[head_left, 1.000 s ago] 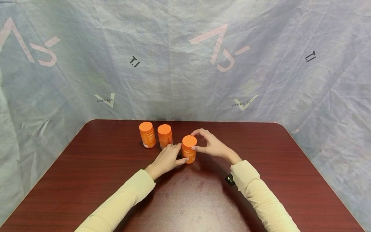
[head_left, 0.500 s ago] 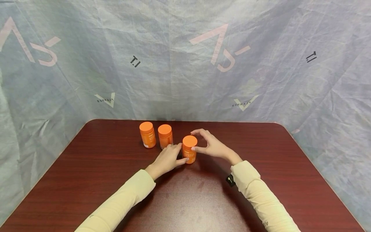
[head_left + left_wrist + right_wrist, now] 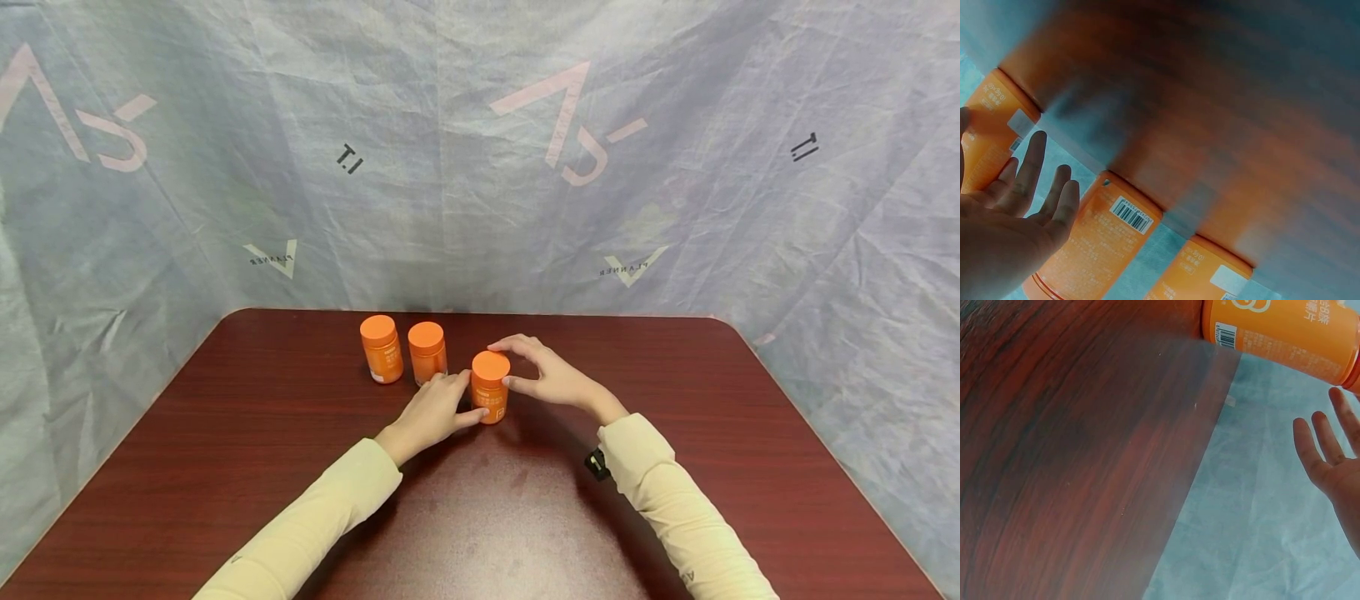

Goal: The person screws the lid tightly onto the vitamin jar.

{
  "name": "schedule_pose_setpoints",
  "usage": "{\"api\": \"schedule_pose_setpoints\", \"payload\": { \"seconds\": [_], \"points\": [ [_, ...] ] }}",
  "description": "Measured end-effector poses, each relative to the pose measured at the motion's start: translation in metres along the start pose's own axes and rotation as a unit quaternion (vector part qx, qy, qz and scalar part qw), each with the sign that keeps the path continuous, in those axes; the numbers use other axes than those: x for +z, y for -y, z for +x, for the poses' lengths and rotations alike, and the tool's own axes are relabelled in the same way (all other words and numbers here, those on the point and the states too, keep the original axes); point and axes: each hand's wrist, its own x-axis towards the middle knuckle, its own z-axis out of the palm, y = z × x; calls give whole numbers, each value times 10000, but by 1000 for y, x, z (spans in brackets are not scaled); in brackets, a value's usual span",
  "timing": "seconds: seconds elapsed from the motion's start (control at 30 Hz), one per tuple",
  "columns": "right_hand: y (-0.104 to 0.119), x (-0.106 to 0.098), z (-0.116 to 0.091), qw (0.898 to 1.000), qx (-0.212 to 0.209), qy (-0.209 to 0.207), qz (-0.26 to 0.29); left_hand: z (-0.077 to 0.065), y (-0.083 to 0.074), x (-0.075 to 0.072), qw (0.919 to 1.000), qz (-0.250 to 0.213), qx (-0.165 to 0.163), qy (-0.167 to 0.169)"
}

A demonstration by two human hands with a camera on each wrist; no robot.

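An orange jar (image 3: 489, 402) with an orange screw lid (image 3: 491, 367) stands upright on the table. My left hand (image 3: 429, 412) holds its body from the left, thumb in front and index finger at the side. In the left wrist view, the other fingers of that hand extend away from the held jar (image 3: 997, 134). From the right, my right hand (image 3: 557, 377) grips the lid, with the thumb at its front right edge and the index finger behind. The right wrist view shows the remaining fingers (image 3: 1322, 447) spread below the jar's lid end.
Two more orange jars stand upright to the left, one at the far left (image 3: 383, 354) and one (image 3: 427, 357) just behind my left hand. The dark red wooden table (image 3: 300, 467) ends at a hanging grey cloth (image 3: 435, 208) printed with letters.
My right thumb has slid slightly rightward along the lid's edge and the index finger slightly leftward behind it. The left hand and all the jars stay in place.
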Motion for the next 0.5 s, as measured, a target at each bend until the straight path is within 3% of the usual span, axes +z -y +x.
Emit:
{"api": "schedule_pose_setpoints", "payload": {
  "seconds": [0.3, 0.5],
  "points": [
    [-2, 5, 1, 9979, 575, -285, -58, -1, -1, 1, 10000, -74, 19, -50],
    [-1, 7, 2, 9973, 628, -374, 13, -1, -1, 1, 10000, -90, 26, -28]
  ]
}}
